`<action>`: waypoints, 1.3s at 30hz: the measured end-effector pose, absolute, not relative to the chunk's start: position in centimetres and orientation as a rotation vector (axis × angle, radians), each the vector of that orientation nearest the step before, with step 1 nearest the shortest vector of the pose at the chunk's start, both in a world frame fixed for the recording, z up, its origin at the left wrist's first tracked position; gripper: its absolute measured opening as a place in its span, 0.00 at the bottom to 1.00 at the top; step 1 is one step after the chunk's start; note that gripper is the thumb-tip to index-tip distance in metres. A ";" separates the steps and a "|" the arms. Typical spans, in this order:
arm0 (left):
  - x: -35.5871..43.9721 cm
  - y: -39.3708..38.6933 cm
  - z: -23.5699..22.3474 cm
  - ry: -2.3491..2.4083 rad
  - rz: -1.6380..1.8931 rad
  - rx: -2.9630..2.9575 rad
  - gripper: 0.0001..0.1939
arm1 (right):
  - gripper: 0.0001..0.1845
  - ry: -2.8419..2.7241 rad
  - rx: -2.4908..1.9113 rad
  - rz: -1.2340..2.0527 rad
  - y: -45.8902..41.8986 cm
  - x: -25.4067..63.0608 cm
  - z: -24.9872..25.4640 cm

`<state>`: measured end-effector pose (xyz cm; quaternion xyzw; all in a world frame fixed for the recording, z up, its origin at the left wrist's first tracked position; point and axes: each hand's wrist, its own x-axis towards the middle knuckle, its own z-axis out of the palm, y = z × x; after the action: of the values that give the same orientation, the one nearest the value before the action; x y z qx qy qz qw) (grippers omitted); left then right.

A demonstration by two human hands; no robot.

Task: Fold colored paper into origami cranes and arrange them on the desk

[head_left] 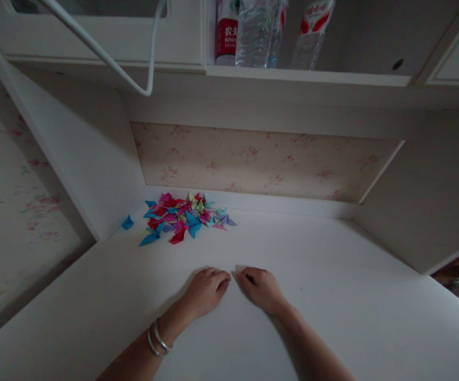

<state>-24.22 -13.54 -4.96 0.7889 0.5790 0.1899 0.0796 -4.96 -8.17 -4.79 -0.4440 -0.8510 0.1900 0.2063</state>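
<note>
My left hand (206, 290) and my right hand (260, 288) rest side by side on the white desk (332, 296), knuckles up and fingers curled under. Their fingertips almost meet in the middle. Whether anything is pinched beneath the fingers is hidden. My left wrist wears two silver bangles (156, 337). A pile of small folded paper triangles (183, 217) in blue, red, pink, green and purple lies further back on the desk, to the left of both hands. One blue triangle (127, 222) sits apart at the left wall.
White side panels close in the desk on the left and right, with a floral back panel (253, 164) behind. On the shelf above stand plastic water bottles (261, 32). A white cable (150, 63) hangs at the upper left.
</note>
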 end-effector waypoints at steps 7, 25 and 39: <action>-24.1 -13.6 -4.7 1.734 0.564 2.374 0.13 | 0.20 -2.366 -1.253 0.541 -8.2 -5.0 -4.9; -24.1 -13.7 -4.5 1.740 0.544 2.370 0.13 | 0.20 -2.386 -1.261 0.546 -8.1 -4.9 -5.0; -24.2 -13.6 -4.9 1.737 0.567 2.362 0.13 | 0.21 -2.387 -1.247 0.514 -8.1 -5.0 -4.8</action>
<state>-24.17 -13.64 -4.86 0.7885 0.5800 0.1892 0.0778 -5.01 -8.08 -4.85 -0.4457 -0.8533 0.1838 0.1985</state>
